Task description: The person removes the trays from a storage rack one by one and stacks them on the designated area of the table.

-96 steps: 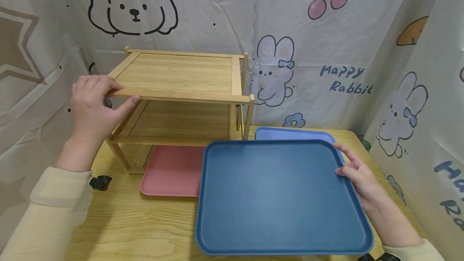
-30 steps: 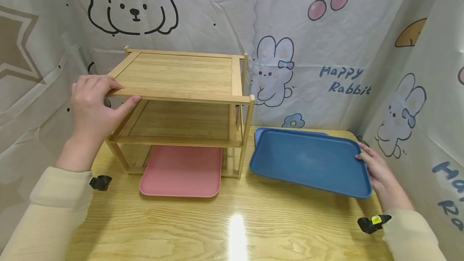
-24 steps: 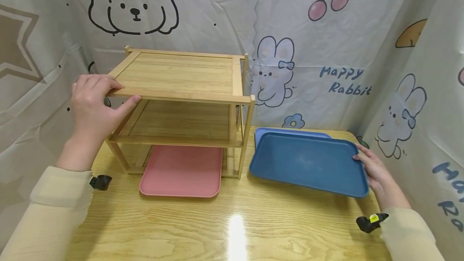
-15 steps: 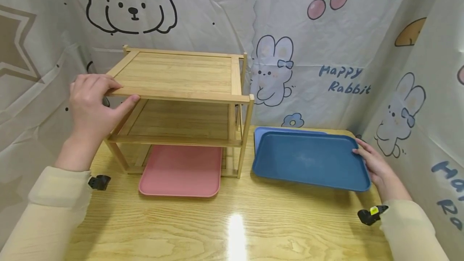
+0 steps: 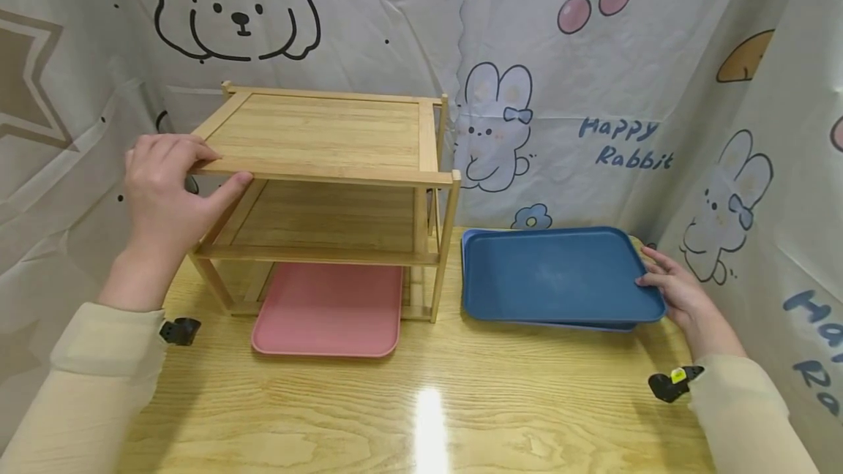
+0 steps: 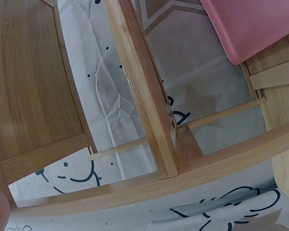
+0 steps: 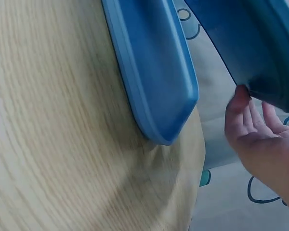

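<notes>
Dark blue tray (image 5: 560, 276): to the right of the three-tier wooden rack (image 5: 329, 177), above the lighter blue tray (image 7: 156, 62), its held end raised clear; whether the end nearer the rack touched down could not be told.
Right hand (image 5: 675, 291): thumb and fingers pinched the dark tray by the end farthest from the rack.
Laying tray on tray: this looked like the step in hand. Done well, it would have wanted the rims lined up first, the raised end let down slowly, and the fingertips slid out before they were trapped.
Lighter blue tray: on the counter (image 5: 329, 408), right of the rack, mostly covered from above, a strip showing along the near side.
Left hand (image 5: 174, 181): gripped the rack's top shelf at its front left corner.
Pink tray (image 5: 329, 306): in the rack's lowest level, near end jutting past the front.
In the way: the rack's front right post (image 5: 446, 247) stood just beside the blue trays; farther right of the rack, printed cloth (image 5: 751, 137) probably left the right hand little room.
</notes>
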### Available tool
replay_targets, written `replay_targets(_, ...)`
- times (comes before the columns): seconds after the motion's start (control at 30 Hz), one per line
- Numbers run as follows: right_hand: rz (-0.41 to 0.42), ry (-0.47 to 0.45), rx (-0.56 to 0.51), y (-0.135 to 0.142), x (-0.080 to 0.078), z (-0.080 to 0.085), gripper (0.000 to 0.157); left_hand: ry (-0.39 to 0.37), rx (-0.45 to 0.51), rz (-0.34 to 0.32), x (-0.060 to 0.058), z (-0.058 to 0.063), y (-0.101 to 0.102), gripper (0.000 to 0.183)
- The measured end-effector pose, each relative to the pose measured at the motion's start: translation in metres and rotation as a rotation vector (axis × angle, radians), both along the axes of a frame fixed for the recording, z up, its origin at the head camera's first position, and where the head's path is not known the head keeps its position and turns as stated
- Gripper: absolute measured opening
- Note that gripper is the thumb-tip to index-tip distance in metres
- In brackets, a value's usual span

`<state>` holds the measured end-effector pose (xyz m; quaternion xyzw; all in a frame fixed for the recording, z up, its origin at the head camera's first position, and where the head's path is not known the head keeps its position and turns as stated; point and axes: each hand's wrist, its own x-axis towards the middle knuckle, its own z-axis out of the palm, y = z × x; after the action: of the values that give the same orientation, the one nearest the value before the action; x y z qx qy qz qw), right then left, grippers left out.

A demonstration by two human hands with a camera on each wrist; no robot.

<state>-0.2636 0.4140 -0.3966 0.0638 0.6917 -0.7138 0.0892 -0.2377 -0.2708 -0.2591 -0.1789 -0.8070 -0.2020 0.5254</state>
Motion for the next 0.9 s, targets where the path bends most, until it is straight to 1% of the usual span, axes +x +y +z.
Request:
replay_targets(0.03,0.002,-0.001,0.013,0.000,-0.001,-0.001,0.083,0.001,0.001,-0.001,0.000,0.000,0.000,0.057)
replay_targets(0.1,-0.016,-0.003,0.096,0.000,-0.003,-0.005,0.079,0.005,0.005,-0.003,0.000,0.000,0.001,0.060)
replay_targets(0.13,-0.032,0.002,0.157,-0.001,-0.004,-0.007,0.075,0.007,0.005,-0.001,0.000,0.001,0.001,0.061)
replay_targets(0.27,-0.143,0.028,0.448,-0.005,-0.008,-0.016,0.062,0.012,0.007,-0.002,0.000,0.001,0.002,0.063)
replay_targets(0.33,-0.205,0.045,0.558,-0.008,-0.010,-0.021,0.058,0.010,0.001,-0.001,0.000,0.001,0.002,0.062)
replay_targets(0.37,-0.233,0.050,0.586,-0.010,-0.011,-0.024,0.056,0.010,-0.001,-0.001,0.000,0.001,0.002,0.061)
replay_targets(0.4,-0.259,0.052,0.608,-0.011,-0.013,-0.026,0.054,0.011,-0.003,-0.001,0.000,0.001,0.002,0.060)
replay_targets(0.47,-0.301,0.044,0.613,-0.013,-0.015,-0.031,0.051,0.016,-0.001,-0.003,0.000,0.000,0.002,0.058)
replay_targets(0.63,-0.360,0.016,0.565,-0.016,-0.020,-0.042,0.050,0.025,0.006,-0.008,0.000,0.000,0.001,0.057)
replay_targets(0.73,-0.370,0.010,0.560,-0.018,-0.021,-0.047,0.049,0.021,0.005,-0.004,0.000,-0.001,0.001,0.058)
replay_targets(0.9,-0.340,0.048,0.594,-0.018,-0.022,-0.056,0.049,0.018,0.009,0.000,0.000,-0.001,0.000,0.058)
